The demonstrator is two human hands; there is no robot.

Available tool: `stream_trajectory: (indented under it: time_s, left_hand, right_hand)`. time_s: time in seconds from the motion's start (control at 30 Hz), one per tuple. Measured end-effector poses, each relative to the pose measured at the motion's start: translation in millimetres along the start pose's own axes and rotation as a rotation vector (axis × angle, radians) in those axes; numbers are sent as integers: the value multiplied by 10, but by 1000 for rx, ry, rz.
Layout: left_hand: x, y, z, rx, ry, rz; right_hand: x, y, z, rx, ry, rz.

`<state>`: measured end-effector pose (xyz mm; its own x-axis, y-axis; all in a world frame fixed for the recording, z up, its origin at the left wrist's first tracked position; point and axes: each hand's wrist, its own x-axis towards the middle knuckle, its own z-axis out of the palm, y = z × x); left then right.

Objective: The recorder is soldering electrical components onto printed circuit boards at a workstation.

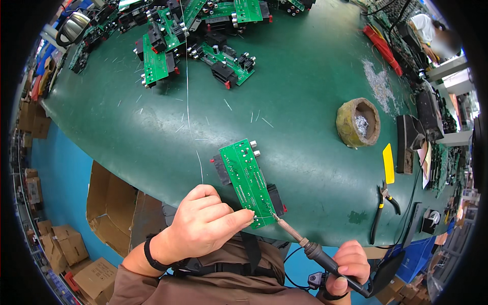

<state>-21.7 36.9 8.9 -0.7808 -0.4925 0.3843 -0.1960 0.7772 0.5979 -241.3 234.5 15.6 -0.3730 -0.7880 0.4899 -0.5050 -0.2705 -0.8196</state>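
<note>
Wire [263, 218], thin and silvery, sits pinched in left hand [206, 223] over green rectangular circuit board [245, 175]; right hand [351, 267] grips black-handled soldering iron [318, 255].

At your right lie yellow-and-black-handled pliers [385, 193], a flat yellow strip [388, 163] just beyond them and, farther, a round yellow-brown pot [347, 125]; at near left, an open brown cardboard box [108, 198].

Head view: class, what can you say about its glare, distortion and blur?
Head view: pale glare on the green table, left of the nearest circuit board; head view: fisheye distortion bows the table's near edge, with black corners; head view: a blurred patch over the co-worker at upper right, while that board and the soldering iron look fairly sharp.
</note>
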Motion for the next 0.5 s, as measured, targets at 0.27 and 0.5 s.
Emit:
stream_trajectory:
  time_s: [0.27, 0.5]
  left_hand:
    - [-39, -85, -89, 172, 406, -126]
    - [-158, 185, 153, 296, 141, -110]
  right_hand:
    - [-2, 4, -39, -78, -33, -135]
    - [-64, 13, -41, -40, 60, -36]
